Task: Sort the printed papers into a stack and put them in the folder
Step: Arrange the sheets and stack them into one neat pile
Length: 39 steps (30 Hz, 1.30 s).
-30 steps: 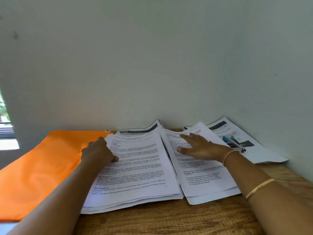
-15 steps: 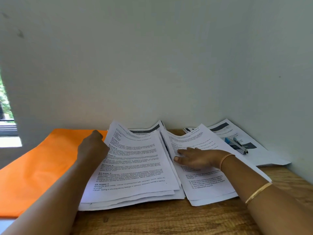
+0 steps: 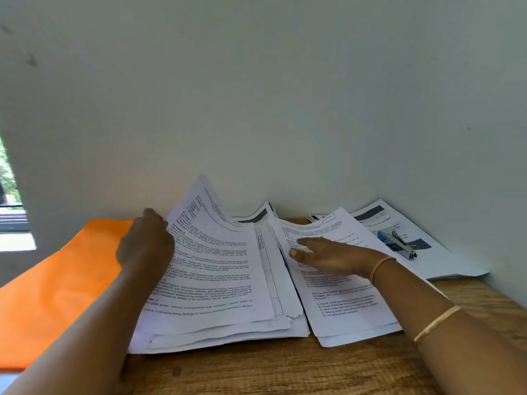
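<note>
Two piles of printed papers lie side by side on the wooden table [image 3: 285, 369]. My left hand [image 3: 147, 242] grips the left edge of the top sheets [image 3: 216, 269] of the left pile, and their far corner curls up toward the wall. My right hand [image 3: 328, 256] rests flat with straight fingers on the right pile [image 3: 345, 303]. An orange folder [image 3: 54, 289] lies flat at the left, partly under the left pile. More printed sheets [image 3: 427, 260] lie at the back right.
A blue and grey stapler [image 3: 397, 243] sits on the back-right sheets. A white wall stands close behind the papers and along the right side. A window opening [image 3: 11, 209] shows at the far left. Bare wood runs along the table's near edge.
My left hand has taken hold of the left pile's top sheets and lifted their left edge, so the far corner rises. My right hand slid slightly nearer on the right pile.
</note>
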{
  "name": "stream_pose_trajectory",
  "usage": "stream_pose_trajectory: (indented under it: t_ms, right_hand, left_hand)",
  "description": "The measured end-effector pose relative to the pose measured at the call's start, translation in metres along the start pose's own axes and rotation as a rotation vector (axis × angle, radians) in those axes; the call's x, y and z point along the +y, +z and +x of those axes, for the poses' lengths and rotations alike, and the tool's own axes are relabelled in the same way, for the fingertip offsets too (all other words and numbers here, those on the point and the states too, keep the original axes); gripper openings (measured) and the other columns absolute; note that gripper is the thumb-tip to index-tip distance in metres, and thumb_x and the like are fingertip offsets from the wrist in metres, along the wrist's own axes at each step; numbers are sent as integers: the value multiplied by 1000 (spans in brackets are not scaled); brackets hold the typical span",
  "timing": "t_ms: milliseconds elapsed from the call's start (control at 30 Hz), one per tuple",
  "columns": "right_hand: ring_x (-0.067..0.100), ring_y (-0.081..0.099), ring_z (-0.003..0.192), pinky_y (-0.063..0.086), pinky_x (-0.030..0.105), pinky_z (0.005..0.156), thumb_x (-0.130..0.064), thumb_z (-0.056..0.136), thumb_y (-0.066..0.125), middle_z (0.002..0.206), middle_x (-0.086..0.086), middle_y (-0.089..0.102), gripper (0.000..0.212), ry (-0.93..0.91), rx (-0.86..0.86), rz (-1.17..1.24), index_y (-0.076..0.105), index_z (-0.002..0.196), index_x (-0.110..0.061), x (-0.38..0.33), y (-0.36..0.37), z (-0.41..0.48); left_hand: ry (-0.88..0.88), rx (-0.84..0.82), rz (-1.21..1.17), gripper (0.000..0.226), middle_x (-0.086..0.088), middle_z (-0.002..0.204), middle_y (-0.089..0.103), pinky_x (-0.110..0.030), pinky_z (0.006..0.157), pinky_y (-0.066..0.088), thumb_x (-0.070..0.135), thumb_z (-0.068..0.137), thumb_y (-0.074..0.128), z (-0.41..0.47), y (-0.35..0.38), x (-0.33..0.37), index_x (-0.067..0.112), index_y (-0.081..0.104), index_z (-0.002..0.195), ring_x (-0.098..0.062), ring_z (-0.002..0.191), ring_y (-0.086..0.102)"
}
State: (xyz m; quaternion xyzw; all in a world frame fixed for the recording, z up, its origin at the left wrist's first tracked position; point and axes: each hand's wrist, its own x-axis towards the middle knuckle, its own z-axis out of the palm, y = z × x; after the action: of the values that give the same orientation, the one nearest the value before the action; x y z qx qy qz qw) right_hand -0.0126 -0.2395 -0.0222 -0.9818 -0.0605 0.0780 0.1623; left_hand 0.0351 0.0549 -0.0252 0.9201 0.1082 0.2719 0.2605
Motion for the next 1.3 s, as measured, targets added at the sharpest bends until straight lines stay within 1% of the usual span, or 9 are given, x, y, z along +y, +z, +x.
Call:
stream_pose_trajectory:
  t_ms: [233,433,533,633,733,867,967,1100,1300]
  right_hand:
    - [17,30,140,23,30,110,-57,94,35,155,-3,29,66,-69,171,272,28,149,-22,-8,2,-1]
    - [12,54,118,40,28,101,-50,94,44,131,-1,57,50,-109,304,606,48,135,-22,-19,1,1]
    - [16,65,100,50,35,95,-42,96,48,116,4,64,40,-106,278,793,52,127,-18,-25,2,1]
    - [19,66,84,56,31,74,-36,97,49,104,6,68,30,-122,178,1041,58,116,-15,-30,1,-3]
    - [24,66,95,55,37,83,-27,95,54,109,8,69,27,-105,121,1165,60,117,-12,-29,-9,-8]
    - [38,61,106,50,45,94,8,88,49,115,20,65,27,85,259,1089,61,109,-1,-14,-25,-9]
    - [38,58,106,48,40,95,9,82,52,113,21,63,25,250,384,859,63,104,2,6,-38,-8]
    - [25,49,76,34,24,58,6,85,46,89,14,53,10,379,480,653,53,84,0,38,-49,-11]
    - [13,32,56,20,24,48,3,91,38,63,3,37,38,473,421,350,31,58,-15,65,-42,-8]
  left_hand:
    - [-29,114,-53,21,-26,113,53,-41,71,34,17,100,34,0,-13,4,4,46,112,-45,102,52]
    - [-58,123,-102,17,-26,109,53,-40,70,33,15,98,36,2,-21,0,4,46,108,-43,100,51]
    - [-68,84,-162,16,-25,110,55,-38,72,32,14,97,38,-1,-20,6,6,47,108,-41,102,50]
    - [-7,56,-225,15,-23,108,57,-36,71,33,13,97,39,-8,-16,19,6,48,106,-37,96,50]
    - [52,22,-304,11,-19,103,59,-33,66,31,14,97,40,-18,-10,33,8,48,101,-27,82,44]
    - [93,-70,-385,15,-5,99,57,-30,66,32,20,98,43,-33,-1,51,11,53,104,-21,84,46]
    - [119,-186,-487,15,2,93,61,-33,65,49,24,99,43,-38,7,54,14,54,102,-19,76,60]
    - [187,-237,-111,31,-6,121,57,-34,86,43,36,94,53,-31,17,36,15,53,117,-25,109,54]
    - [65,-351,170,63,-12,133,44,-42,98,41,49,82,65,-23,23,19,17,42,132,-34,124,41]
